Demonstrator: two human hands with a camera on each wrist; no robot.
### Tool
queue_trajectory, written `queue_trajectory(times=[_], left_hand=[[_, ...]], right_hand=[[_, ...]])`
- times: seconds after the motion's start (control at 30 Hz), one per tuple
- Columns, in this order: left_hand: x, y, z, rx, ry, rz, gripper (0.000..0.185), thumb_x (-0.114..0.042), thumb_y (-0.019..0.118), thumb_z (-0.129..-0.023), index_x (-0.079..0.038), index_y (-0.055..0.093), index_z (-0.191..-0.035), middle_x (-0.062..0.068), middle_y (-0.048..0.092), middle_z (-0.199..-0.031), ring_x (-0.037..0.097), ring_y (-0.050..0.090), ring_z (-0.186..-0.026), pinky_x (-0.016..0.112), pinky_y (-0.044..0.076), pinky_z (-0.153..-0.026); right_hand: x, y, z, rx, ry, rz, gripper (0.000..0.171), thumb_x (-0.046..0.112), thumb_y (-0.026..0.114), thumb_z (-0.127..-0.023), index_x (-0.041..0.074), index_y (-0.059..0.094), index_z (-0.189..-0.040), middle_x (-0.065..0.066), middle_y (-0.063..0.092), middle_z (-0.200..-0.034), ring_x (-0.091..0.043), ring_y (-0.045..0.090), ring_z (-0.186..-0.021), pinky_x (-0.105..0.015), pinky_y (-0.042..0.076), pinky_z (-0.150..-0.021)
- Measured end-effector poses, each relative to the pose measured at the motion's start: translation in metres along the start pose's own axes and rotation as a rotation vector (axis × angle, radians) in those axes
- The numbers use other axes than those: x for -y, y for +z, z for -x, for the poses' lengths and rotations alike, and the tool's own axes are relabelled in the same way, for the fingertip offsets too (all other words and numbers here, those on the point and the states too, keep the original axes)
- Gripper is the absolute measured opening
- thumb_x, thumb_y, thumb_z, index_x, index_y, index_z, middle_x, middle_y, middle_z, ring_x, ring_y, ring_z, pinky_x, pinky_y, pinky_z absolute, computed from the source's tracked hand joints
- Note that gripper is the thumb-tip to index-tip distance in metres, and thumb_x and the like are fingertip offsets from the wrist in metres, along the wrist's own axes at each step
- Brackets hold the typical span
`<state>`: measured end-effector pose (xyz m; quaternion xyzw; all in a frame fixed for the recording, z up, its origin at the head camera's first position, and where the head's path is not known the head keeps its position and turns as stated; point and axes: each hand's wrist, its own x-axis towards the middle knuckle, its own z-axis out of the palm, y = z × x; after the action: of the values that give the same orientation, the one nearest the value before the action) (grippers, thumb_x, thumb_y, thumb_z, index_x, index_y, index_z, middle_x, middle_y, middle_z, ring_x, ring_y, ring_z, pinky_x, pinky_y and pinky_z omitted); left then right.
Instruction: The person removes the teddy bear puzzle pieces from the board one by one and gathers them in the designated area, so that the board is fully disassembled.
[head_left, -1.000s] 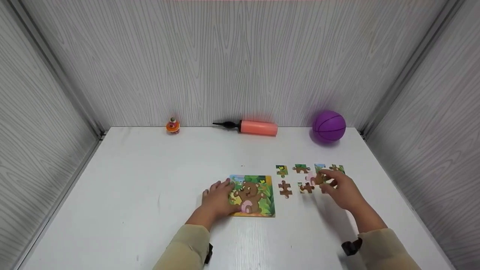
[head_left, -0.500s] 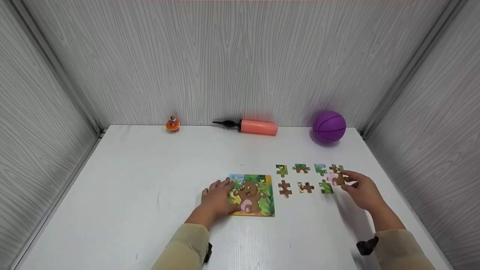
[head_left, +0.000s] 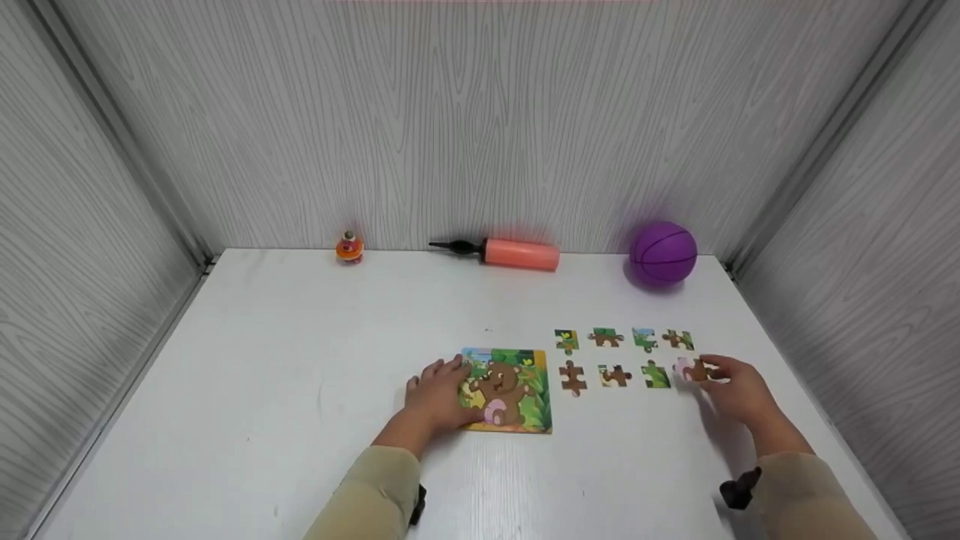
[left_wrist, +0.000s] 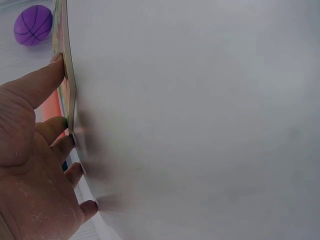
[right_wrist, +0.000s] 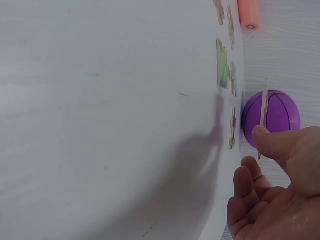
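A bear picture puzzle board [head_left: 517,394] lies flat near the table's middle. My left hand [head_left: 441,394] rests on the board's left side with fingers spread; in the left wrist view my left hand [left_wrist: 35,165] touches the board's edge [left_wrist: 66,75]. Right of the board, several loose puzzle pieces [head_left: 613,375] lie in two rows. My right hand [head_left: 731,386] pinches a pink and brown puzzle piece [head_left: 690,369] at the right end of the near row. In the right wrist view this piece [right_wrist: 263,115] shows edge-on at my thumb [right_wrist: 280,145].
Along the back wall stand a small orange toy [head_left: 349,248], a salmon hand pump [head_left: 517,254] and a purple ball [head_left: 663,253]. Grey panel walls close in the white table [head_left: 300,375] on three sides.
My right hand has carried the pink and brown piece rightward, from over the middle of the loose pieces to the right end of the near row. The left hand has stayed on the board.
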<state>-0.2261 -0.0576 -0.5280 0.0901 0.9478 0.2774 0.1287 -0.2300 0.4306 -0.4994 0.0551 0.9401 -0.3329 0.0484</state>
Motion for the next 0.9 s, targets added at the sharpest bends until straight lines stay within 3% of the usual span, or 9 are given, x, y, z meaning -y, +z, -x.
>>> queue_trajectory(times=[0.23, 0.63, 0.9], left_hand=[[0.001, 0.002, -0.001, 0.001, -0.008, 0.002, 0.094, -0.056, 0.084, -0.084, -0.013, 0.049, -0.16, 0.008, 0.034, -0.171, 0.038, 0.023, -0.158, 0.067, 0.016, -0.124], [0.0, -0.001, 0.001, -0.003, 0.009, -0.018, 0.09, -0.051, 0.084, -0.087, -0.012, 0.049, -0.16, 0.008, 0.034, -0.171, 0.038, 0.023, -0.158, 0.068, 0.016, -0.123], [0.001, 0.0, 0.001, -0.01, 0.008, -0.01, 0.093, -0.055, 0.084, -0.085, -0.011, 0.05, -0.159, 0.009, 0.036, -0.17, 0.039, 0.025, -0.158, 0.069, 0.018, -0.122]], right_hand=[[-0.007, 0.003, -0.006, 0.043, 0.104, -0.001, 0.057, 0.013, 0.067, -0.104, -0.008, 0.047, -0.152, -0.038, 0.055, -0.133, -0.042, 0.056, -0.113, -0.044, 0.053, -0.087], [-0.018, 0.008, -0.013, 0.051, 0.032, 0.021, 0.052, 0.011, 0.064, -0.105, -0.012, 0.048, -0.149, -0.039, 0.061, -0.127, -0.039, 0.063, -0.106, -0.032, 0.053, -0.074], [-0.019, 0.008, -0.017, 0.052, 0.057, 0.051, 0.052, 0.006, 0.06, -0.104, -0.011, 0.046, -0.151, -0.038, 0.059, -0.129, -0.04, 0.061, -0.105, -0.036, 0.052, -0.076]])
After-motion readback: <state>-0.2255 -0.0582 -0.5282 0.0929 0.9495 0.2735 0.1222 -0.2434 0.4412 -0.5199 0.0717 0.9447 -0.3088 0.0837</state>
